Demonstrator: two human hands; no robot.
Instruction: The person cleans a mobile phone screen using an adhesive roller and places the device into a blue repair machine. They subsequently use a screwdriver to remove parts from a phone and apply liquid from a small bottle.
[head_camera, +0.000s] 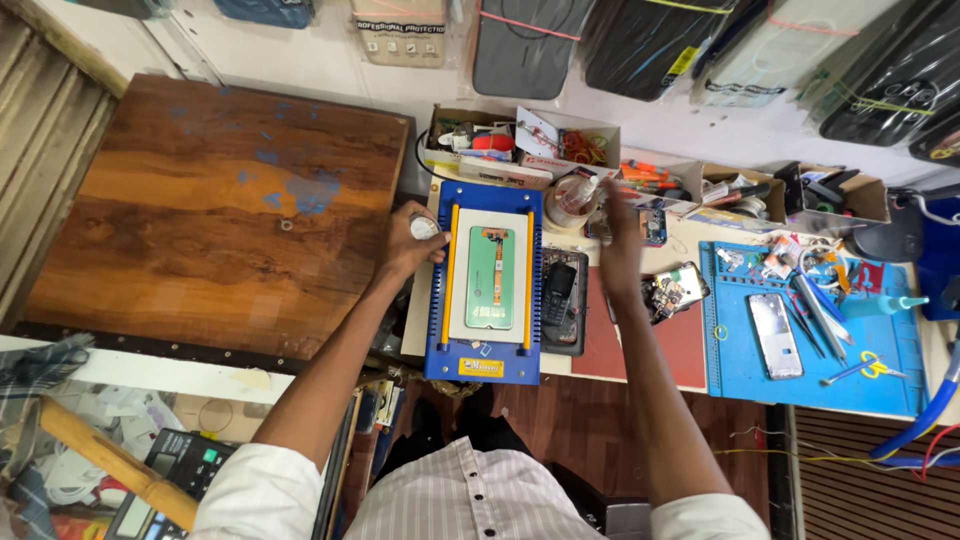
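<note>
Now, your two hands over tabletop (640, 355). Left hand (410, 250): grip clamped on one small white round-capped bottle (424, 228), at left edge of one blue separator machine (484, 290). Machine: flat rectangular, two yellow side rails, pale plate carrying one greenish phone screen panel (490, 276), one thin orange flex strip down its middle. Right hand (621, 243): blurred, fingers spread apart, holding nothing, just right of one black keypad phone (561, 288), near one clear round jar (571, 203). One blue rubbery mat (800, 330) further right.

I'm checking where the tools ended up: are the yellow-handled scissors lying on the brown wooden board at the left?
No, the yellow-handled scissors lie on the blue work mat at the right, far from the brown wooden board.
</note>
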